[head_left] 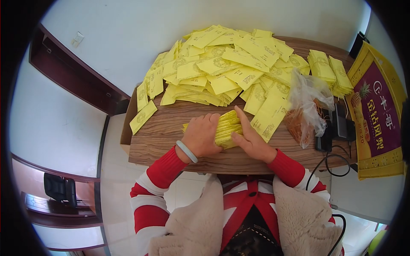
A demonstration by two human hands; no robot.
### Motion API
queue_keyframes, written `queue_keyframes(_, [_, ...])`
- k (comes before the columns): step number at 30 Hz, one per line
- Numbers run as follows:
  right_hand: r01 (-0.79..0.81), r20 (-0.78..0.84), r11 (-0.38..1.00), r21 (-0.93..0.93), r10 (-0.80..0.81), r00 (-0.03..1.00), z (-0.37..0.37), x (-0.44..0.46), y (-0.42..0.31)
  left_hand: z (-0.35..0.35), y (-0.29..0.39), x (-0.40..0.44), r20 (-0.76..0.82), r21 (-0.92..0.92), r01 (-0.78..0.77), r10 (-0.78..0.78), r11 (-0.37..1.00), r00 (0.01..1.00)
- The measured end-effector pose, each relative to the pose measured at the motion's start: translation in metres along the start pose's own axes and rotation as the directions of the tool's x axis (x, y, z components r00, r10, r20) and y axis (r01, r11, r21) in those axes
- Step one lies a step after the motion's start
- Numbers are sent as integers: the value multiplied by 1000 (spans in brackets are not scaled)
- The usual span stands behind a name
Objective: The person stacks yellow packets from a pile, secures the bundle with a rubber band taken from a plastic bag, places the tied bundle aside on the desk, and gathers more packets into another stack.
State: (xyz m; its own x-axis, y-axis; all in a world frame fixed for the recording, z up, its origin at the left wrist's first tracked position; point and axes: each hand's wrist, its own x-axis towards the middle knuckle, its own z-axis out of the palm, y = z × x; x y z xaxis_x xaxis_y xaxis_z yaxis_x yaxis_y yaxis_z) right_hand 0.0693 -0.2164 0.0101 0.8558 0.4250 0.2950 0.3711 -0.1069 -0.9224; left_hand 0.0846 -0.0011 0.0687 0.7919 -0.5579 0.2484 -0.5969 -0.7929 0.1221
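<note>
Between my two hands, near the front edge of the wooden table (pixel 171 145), is a stack of yellow envelopes (pixel 229 129). My left hand (pixel 201 135) wraps round its left side, with a pale bangle on the wrist. My right hand (pixel 253 140) holds the right side, its thumb and fingers against the stack. Just beyond my hands lies a large loose heap of yellow printed envelopes (pixel 218 64). One envelope (pixel 143 117) lies apart at the left edge of the table.
Bundled envelopes (pixel 322 68) lie at the back right. Nearer are a clear plastic bag (pixel 305 115) with brownish bands, black devices (pixel 339 123) and a cable (pixel 326 158). A yellow and purple box (pixel 378 111) stands at the right edge.
</note>
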Motion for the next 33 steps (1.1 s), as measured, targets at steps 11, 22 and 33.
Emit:
queue_keyframes(11, [-61,-62,945,321,85,994,-4,-3,2,-12,7,-5,136,69,49,-58,996,989])
queue_keyframes(22, [-38,-271,948,315,128,954,-16,-1,4,-31,-19,-16,162,-806,235,-180,544,970])
queue_keyframes(33, [-18,-101,923,385,61,993,-11,-5,-19,85,20,-72,274,-464,-45,-192,-885,942])
